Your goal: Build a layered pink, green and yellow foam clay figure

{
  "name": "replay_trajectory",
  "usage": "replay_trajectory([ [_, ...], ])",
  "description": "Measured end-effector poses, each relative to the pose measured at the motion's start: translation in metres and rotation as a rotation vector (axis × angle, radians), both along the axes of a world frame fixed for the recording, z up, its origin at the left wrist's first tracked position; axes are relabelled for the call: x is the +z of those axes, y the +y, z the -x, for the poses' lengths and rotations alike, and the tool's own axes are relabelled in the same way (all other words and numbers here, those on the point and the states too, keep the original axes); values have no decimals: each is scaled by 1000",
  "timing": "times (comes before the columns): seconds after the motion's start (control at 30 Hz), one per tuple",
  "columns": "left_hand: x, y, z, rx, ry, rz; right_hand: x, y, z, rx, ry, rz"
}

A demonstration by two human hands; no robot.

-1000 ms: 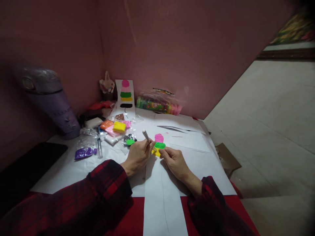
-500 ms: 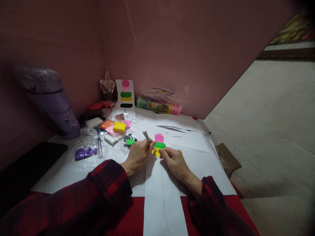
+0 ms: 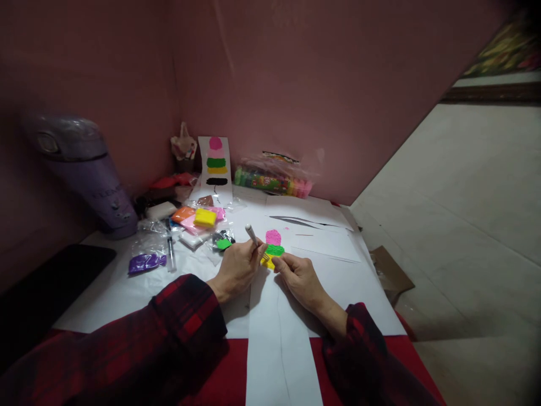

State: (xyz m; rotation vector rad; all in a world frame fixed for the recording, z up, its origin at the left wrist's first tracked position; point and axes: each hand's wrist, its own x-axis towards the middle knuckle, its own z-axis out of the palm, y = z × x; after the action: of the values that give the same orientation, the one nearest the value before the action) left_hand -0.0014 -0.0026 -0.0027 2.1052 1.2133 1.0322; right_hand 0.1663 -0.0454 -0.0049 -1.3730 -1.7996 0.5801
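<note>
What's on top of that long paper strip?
On the paper strip are pink clay, green clay and yellow clay, plus a thin line. Whatever the left hand and right hand cover can't be seen.

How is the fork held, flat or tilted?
Tilted: the fork has its handle up above the left hand and its tines slanting down at the yellow clay.
</note>
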Motion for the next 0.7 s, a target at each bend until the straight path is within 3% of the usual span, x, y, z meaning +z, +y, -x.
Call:
replay_trajectory([
  [0.7,1,-1,-1,16,29,0,2,-1,0,5,-26,-7],
])
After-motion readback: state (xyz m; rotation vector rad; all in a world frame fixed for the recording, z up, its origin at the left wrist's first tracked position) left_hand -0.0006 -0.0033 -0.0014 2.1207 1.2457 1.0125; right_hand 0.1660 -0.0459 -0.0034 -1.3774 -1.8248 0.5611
